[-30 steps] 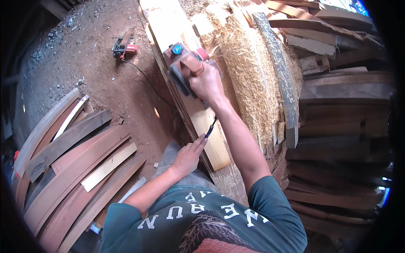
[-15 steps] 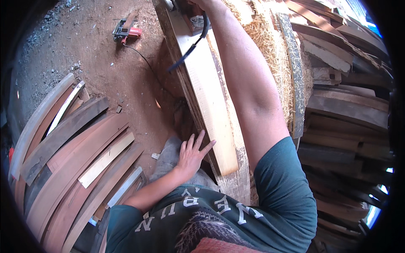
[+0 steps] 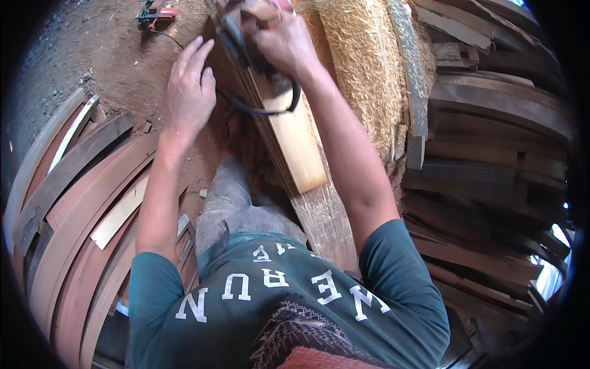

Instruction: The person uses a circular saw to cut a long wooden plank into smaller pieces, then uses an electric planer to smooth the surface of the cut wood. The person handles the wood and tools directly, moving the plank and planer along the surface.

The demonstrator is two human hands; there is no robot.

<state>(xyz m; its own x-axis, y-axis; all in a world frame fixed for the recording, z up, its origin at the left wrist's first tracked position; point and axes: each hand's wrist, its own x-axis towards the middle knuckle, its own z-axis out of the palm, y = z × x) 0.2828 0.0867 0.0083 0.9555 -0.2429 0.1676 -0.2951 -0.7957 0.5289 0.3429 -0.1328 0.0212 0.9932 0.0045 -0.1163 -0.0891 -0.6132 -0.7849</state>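
Broadly, the largest thing is the stack of dark timbers (image 3: 491, 178) filling the right of the frame, laid roughly lengthwise on one another, probably so the long curved pieces rest flat. A smaller stack of curved boards (image 3: 92, 209) fans across the lower left, perhaps kept within reach. Pale shavings (image 3: 362, 80) heap up at the upper centre-right, along the far side of the bench (image 3: 332, 224), a weathered length of timber slanting from the upper centre toward the person's waist. On it lies the pale board (image 3: 298, 150), flat and running the same way, which likely gives its whole length support. At the top centre a power planer (image 3: 243, 37), blurred, sits over that board; the right hand (image 3: 286, 46) is wrapped round its handle, seemingly to bear down and steer with one arm. The left hand (image 3: 192, 86), well apart from the right, hangs loose with fingers extended over the ground, touching nothing visible, perhaps for balance. A red circular saw (image 3: 155, 15) rests on the ground at the upper left. Smallest, the planer's black cord (image 3: 261, 112) loops across the board.
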